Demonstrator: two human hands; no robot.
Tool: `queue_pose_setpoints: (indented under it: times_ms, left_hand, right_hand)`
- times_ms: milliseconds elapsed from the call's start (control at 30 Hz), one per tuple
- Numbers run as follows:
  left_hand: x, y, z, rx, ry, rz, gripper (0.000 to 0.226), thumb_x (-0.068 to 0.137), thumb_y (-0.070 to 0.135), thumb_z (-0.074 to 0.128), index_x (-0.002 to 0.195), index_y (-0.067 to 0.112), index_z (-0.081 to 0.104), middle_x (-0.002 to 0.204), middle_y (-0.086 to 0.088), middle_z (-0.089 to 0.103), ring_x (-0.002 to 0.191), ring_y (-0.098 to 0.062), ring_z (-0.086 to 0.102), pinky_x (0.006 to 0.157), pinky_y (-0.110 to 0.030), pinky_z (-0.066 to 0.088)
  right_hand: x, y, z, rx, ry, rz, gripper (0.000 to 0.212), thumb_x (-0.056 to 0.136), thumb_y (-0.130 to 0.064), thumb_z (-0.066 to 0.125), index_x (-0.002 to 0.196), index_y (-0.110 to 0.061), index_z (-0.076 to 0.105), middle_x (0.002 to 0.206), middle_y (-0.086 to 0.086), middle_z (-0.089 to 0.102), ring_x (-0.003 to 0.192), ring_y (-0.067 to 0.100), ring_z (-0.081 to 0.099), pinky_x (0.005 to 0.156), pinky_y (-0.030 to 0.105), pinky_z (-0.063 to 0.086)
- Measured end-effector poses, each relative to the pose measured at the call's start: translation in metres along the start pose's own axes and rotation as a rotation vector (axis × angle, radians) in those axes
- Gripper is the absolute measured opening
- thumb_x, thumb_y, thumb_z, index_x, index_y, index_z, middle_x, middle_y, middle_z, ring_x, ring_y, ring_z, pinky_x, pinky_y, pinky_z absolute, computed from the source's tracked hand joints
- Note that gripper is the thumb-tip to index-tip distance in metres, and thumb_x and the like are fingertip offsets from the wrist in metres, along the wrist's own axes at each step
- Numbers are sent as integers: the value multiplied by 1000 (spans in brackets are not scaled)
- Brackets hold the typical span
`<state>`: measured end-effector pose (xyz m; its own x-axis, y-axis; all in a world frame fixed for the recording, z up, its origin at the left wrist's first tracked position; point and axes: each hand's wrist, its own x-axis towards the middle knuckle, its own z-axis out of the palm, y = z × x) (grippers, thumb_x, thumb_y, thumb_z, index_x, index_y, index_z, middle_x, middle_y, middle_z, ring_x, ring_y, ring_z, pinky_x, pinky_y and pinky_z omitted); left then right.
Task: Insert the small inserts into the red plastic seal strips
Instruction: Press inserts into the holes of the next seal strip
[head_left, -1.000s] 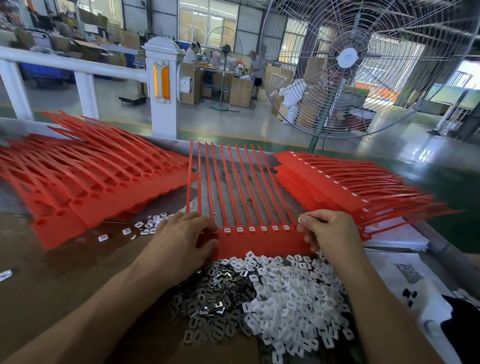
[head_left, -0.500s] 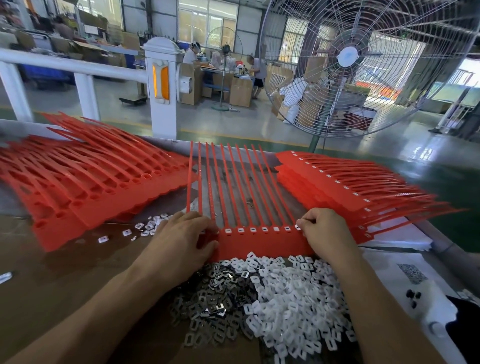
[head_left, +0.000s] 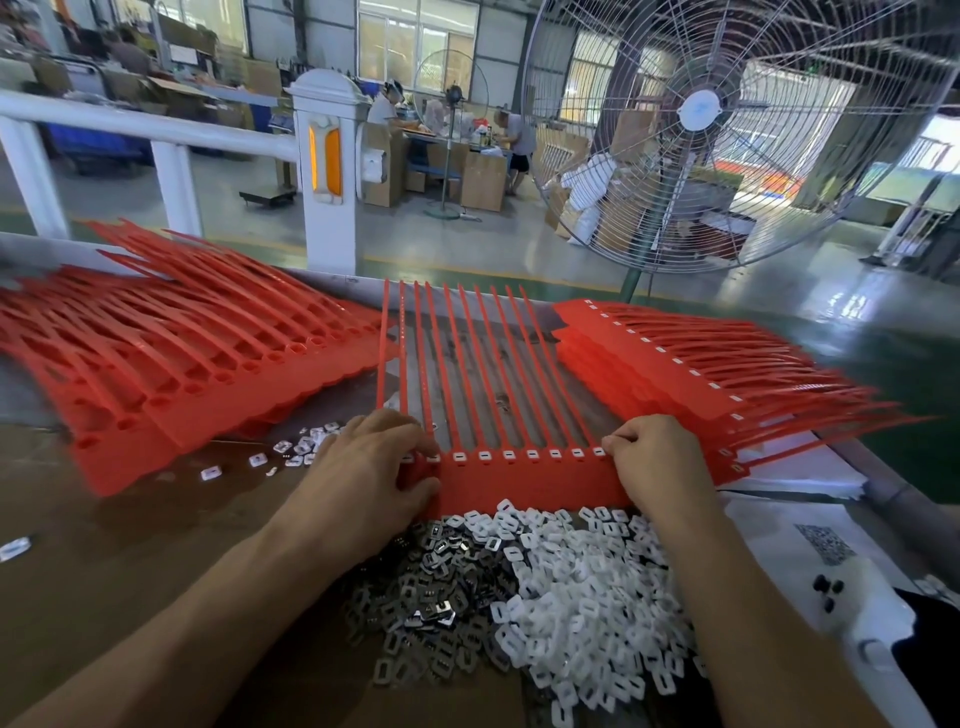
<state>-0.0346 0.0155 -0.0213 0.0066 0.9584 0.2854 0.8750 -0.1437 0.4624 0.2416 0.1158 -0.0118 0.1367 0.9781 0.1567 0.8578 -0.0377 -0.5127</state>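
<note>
Centrally, red seal strip (head_left: 524, 480) between both hands, left hand (head_left: 363, 475) gripping its end, right hand (head_left: 660, 462) pinching the other

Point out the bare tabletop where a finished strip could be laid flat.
Bare brown tabletop lies near left, bordered by the left red stack, the left hand and the insert pile. Centre holds the working strip; right is crowded by the right stack and white sheets.

— Where do we see the red strip (head_left: 524, 480)?
— Flat on the table, tails fanned away from us, white inserts (head_left: 532, 455) seated along its head row.
— And loose inserts (head_left: 587, 597)?
— Heaped just below it, white beside grey.
</note>
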Motion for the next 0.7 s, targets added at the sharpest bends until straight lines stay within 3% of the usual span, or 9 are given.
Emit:
queue_pose_setpoints:
  times_ms: [100, 200, 333, 500, 700]
  left_hand:
    - [-1, 1, -1, 40, 33, -51, 50, 84, 53, 73, 129, 39, 58, 144, 13, 41, 133, -13, 37, 115, -39, 32]
    - [-2, -1, -5, 149, 66, -158, 73, 75, 69, 70, 135, 34, 46, 136, 9, 43, 128, -15, 41, 111, -39, 34]
    - [1, -5, -11, 316, 4, -312, 93, 67, 89, 56, 132, 24, 43, 129, 2, 49, 124, -20, 48, 106, -39, 38]
    - [2, -4, -13, 400, -96, -334, 92, 66, 96, 39, 123, 25, 52, 124, 1, 55, 120, -20, 52, 104, -40, 38]
    - [2, -4, -14, 341, -103, -331, 82, 67, 92, 47, 118, 28, 51, 120, 6, 57, 117, -18, 54, 103, -39, 38]
  right_hand:
    - [-1, 4, -2, -2, -3, 4, 21, 97, -27, 67, 85, -14, 78, 77, 3, 72, 74, 22, 66, 75, 39, 56]
    - [-2, 4, -3, 3, -17, 6, 18, 96, -30, 68, 87, -19, 78, 80, 0, 73, 80, 21, 68, 79, 41, 57]
    - [-3, 4, -2, 65, -39, 24, 25, 95, -31, 70, 75, -18, 76, 66, 1, 71, 69, 22, 68, 74, 45, 59]
    - [-1, 1, -1, 60, -75, 23, 28, 95, -29, 70, 79, -9, 79, 66, 14, 72, 66, 32, 70, 69, 45, 58]
    - [1, 1, -1, 30, -125, 25, 32, 97, -31, 66, 90, -2, 78, 62, 15, 68, 58, 31, 63, 59, 39, 48]
